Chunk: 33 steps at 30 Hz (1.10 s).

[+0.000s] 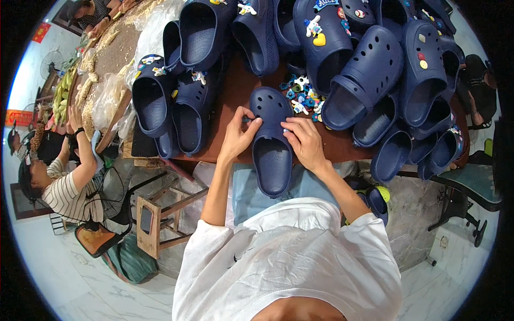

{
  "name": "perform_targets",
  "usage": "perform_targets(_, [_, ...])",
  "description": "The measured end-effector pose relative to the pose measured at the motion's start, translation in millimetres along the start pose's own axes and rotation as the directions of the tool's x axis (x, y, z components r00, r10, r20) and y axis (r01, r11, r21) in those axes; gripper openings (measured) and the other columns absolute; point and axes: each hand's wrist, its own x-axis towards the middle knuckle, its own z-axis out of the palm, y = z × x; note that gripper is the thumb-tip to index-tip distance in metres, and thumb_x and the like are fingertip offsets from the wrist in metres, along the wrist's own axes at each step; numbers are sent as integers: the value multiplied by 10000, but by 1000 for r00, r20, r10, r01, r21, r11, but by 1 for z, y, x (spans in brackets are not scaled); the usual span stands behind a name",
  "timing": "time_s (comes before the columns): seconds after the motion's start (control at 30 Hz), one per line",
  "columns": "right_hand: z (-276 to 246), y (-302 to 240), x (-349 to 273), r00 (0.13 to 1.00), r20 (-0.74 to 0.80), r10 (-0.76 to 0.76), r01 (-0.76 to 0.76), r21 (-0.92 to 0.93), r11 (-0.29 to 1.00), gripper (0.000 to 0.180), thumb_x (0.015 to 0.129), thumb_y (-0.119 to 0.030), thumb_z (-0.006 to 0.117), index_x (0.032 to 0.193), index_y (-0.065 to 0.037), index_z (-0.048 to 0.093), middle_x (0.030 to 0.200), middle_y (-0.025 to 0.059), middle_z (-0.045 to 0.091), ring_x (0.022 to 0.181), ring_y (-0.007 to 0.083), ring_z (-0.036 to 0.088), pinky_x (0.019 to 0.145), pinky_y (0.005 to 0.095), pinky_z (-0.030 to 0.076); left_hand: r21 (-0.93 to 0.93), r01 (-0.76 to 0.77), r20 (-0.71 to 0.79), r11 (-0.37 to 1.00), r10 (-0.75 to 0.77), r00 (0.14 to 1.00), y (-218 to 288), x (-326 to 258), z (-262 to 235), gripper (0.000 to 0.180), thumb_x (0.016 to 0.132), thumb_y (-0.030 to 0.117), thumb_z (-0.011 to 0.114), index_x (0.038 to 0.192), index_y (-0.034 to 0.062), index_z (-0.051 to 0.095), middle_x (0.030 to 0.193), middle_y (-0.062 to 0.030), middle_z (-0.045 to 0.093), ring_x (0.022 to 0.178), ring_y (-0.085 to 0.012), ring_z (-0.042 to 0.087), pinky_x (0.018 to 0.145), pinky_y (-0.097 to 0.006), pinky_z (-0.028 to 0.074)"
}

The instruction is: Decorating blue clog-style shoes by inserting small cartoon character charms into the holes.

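A navy foam clog [272,160] lies in front of me at the table's near edge, its holed toe pointing away and its heel toward me. My left hand [241,134] is closed at the clog's left side, thumb and fingers gripping its upper edge. Against the right side of the upper, the fingers of my right hand [305,140] pinch a small whitish-blue shoe charm [286,130], partly hidden by the fingertips. Just beyond that hand, a pile of loose charms [306,96] in blue, white and yellow lies among the clogs. No charm shows on this clog's toe.
Many navy clogs crowd the brown table [230,101], including a charm-decorated one [321,45] and a plain one [369,75]. A wooden stool [149,227] holding a phone stands at left. Another person [75,182] sits farther left, hands raised. An office chair [471,184] is at right.
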Motion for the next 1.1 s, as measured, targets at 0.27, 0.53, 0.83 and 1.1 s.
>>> perform_targets(0.27, [28,30,-5,997,-62,36,-29,125,992,203,919,-200,656,896,-36,538,849,116,557,756,322,576,664,417,467,95,-139,-50,986,144,988,-5,2,7,86,999,93,451,1047,29,482,899,-230,615,836,-426,626,763,-451,486])
perform_targets(0.53, [34,38,-5,981,-184,-59,75,84,994,144,863,-109,647,845,-41,522,771,104,533,664,288,579,591,389,470,36,-141,-186,989,145,972,-13,-1,19,104,1017,76,404,1055,26,487,958,-204,625,880,-407,632,791,-451,488])
perform_targets(0.83, [30,36,-1,993,-119,18,4,183,983,126,927,-126,594,878,-23,541,787,119,549,674,293,587,613,381,475,-325,46,172,944,11,985,-21,-1,-8,151,1008,182,569,1096,68,523,943,-32,581,798,-107,572,725,-280,488])
perform_targets(1.1, [29,35,1,995,-36,88,-78,221,972,189,972,-175,535,1059,-24,608,917,155,579,775,329,601,693,411,480,-357,-18,239,934,110,965,-22,15,-14,174,993,167,624,1111,72,538,951,7,558,774,-61,541,672,-239,472])
